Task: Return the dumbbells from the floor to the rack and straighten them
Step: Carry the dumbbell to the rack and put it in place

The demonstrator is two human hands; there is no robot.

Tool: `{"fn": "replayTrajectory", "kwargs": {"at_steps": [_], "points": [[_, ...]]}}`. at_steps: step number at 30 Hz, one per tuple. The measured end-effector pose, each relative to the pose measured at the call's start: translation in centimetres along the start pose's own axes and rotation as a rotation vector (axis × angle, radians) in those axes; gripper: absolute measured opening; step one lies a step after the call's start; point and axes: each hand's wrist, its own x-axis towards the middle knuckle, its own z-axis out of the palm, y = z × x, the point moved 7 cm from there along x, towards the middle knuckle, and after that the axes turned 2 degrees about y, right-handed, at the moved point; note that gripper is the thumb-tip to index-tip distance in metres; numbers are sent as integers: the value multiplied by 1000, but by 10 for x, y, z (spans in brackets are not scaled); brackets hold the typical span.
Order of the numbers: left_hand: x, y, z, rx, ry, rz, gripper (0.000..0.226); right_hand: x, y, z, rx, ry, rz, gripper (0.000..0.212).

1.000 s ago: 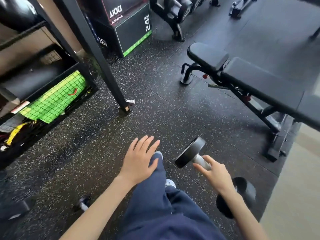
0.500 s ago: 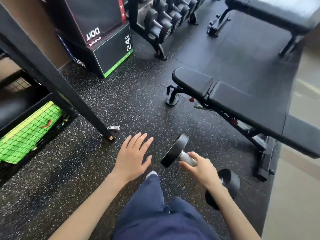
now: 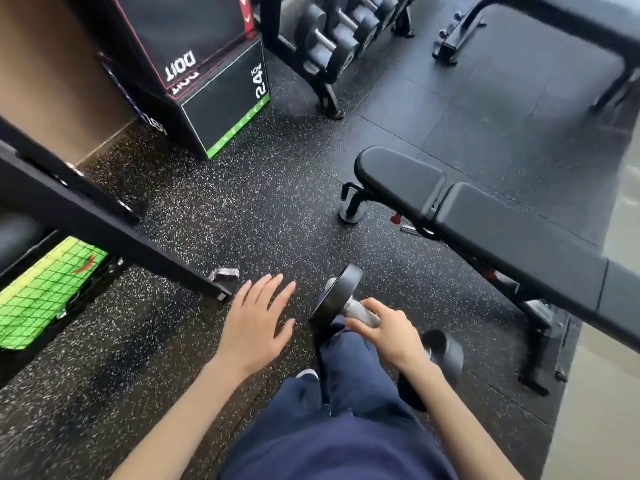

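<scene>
The right hand (image 3: pixel 388 332) is closed around the knurled metal handle of a dumbbell (image 3: pixel 349 308), holding it off the floor (image 3: pixel 214 209) above the person's dark blue trousers (image 3: pixel 346 427); one black head tilts up and away from the hand, the other sits low behind the wrist. The left hand (image 3: pixel 256 320) is spread flat and empty, palm down, fingers slightly apart, hovering over the floor just left of the dumbbell. Taking the dumbbell as the landmark: the rack (image 3: pixel 311 57), loaded with rows of black dumbbells with steel handles, stands well beyond it, toward the top of the view. Left of the rack is a stack of black boxes (image 3: pixel 207 81); the upper one reads "DOIT" upside down in white with red trim, the lower one reads "24 INCH" sideways with a green arrowed strip along its bottom edge. To the right of the dumbbell a black padded bench (image 3: pixel 502 230) runs diagonally on its steel frame. To the left, a slanted black steel beam (image 3: pixel 114 233) ends at a foot near the left hand, and behind it a wire mesh shelf holds something bright green (image 3: pixel 45 292). A second bench (image 3: pixel 571 19) lies far beyond, at the upper right.
</scene>
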Motion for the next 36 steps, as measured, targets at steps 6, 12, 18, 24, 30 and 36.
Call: {"fn": "replayTrajectory", "kwargs": {"at_steps": [6, 12, 18, 24, 30, 36], "points": [[100, -29, -21, 12, -6, -51, 58, 109, -20, -39, -52, -60, -36, 45], [205, -44, -57, 28, 13, -37, 58, 207, -54, -116, -59, -20, -69, 44], [269, -68, -65, -10, 23, -71, 60, 276, -72, -158, 9, 24, -51, 43], [349, -106, -79, 4, 19, -7, 59, 334, -90, -163, 51, 15, 19, 36], [459, -168, -111, 11, 24, 126, 60, 413, -148, -172, 27, 45, 60, 44], [544, -210, -152, -6, 53, 233, 60, 473, -200, -197, 17, 117, 100, 44]]}}
